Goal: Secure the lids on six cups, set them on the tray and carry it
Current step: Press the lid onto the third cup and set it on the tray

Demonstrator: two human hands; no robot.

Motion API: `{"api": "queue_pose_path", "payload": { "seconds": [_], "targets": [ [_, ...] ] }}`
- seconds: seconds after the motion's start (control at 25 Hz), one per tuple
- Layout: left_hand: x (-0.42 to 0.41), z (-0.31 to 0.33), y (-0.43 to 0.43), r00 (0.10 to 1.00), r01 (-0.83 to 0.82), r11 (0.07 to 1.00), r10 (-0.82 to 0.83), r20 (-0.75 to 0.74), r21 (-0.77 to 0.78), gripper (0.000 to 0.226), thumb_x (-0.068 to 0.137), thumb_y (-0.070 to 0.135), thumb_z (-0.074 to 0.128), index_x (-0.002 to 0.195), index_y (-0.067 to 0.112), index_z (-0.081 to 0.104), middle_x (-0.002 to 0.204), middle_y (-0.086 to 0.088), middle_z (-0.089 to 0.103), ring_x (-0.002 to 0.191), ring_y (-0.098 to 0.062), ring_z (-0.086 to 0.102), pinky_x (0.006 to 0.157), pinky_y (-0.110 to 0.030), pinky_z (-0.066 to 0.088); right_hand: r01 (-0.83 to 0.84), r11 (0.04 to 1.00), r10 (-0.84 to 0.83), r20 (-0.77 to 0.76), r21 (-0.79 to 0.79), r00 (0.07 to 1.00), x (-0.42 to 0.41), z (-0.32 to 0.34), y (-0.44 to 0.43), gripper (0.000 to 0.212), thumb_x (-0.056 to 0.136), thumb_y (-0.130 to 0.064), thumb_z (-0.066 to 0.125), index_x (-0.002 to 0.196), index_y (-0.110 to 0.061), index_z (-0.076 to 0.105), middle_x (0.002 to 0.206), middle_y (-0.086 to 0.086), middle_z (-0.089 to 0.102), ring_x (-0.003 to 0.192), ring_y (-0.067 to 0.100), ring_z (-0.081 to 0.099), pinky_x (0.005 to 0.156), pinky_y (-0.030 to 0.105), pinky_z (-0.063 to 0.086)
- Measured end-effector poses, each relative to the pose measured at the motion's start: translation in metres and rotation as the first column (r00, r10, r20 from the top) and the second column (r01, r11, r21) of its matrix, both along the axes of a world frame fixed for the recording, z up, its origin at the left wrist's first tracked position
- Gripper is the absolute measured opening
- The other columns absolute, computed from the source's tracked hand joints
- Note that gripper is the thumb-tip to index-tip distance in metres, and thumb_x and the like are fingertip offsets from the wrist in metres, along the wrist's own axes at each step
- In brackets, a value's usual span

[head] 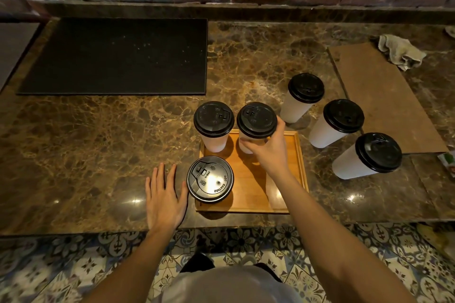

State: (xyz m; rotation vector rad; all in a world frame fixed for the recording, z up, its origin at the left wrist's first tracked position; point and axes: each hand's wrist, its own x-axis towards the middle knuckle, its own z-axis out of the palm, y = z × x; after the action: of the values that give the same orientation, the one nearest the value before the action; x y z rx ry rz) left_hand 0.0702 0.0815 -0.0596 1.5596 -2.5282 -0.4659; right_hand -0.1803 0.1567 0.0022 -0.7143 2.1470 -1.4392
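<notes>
A small wooden tray lies on the marble counter and carries three white paper cups with black lids. One cup stands at its near left corner, another at the far left. My right hand grips the third cup at the tray's far right, fingers wrapped round its body just under the lid. My left hand rests flat on the counter beside the tray's left edge, fingers straight. Three more lidded cups stand on the counter to the right of the tray.
A black mat covers the counter's far left. A brown board lies at the right with a crumpled cloth on its far end. A brick wall runs behind. The counter's front edge is close to me, tiled floor below.
</notes>
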Motion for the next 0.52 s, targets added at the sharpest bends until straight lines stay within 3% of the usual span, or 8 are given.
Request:
{"api": "queue_pose_path", "payload": {
  "seconds": [0.32, 0.52],
  "targets": [
    [0.0002, 0.002, 0.0, 1.0, 0.014, 1.0, -0.014, 0.027, -0.001, 0.062, 0.094, 0.03, 0.053, 0.149, 0.015, 0.028, 0.157, -0.012, 0.018, 0.146, -0.027, 0.011, 0.119, -0.04, 0.003, 0.021, 1.0, -0.021, -0.001, -0.009, 1.0, 0.0045, -0.0018, -0.004, 0.101, 0.065, -0.028, 0.09, 0.142, -0.018, 0.026, 0.138, -0.002, 0.049, 0.125, 0.004, 0.043, 0.096, 0.009, 0.033],
    [0.0, 0.0044, 0.0009, 0.999, 0.019, 1.0, -0.019, 0.04, -0.002, 0.062, 0.095, 0.032, 0.05, 0.15, 0.016, 0.024, 0.158, -0.011, 0.015, 0.147, -0.025, 0.009, 0.119, -0.039, 0.001, -0.048, 0.999, 0.048, 0.031, -0.005, 0.998, 0.0001, 0.0036, -0.0013, 0.103, 0.068, -0.019, 0.089, 0.145, -0.016, 0.021, 0.143, 0.002, 0.046, 0.134, 0.014, 0.042, 0.109, 0.027, 0.036]
  ]
}}
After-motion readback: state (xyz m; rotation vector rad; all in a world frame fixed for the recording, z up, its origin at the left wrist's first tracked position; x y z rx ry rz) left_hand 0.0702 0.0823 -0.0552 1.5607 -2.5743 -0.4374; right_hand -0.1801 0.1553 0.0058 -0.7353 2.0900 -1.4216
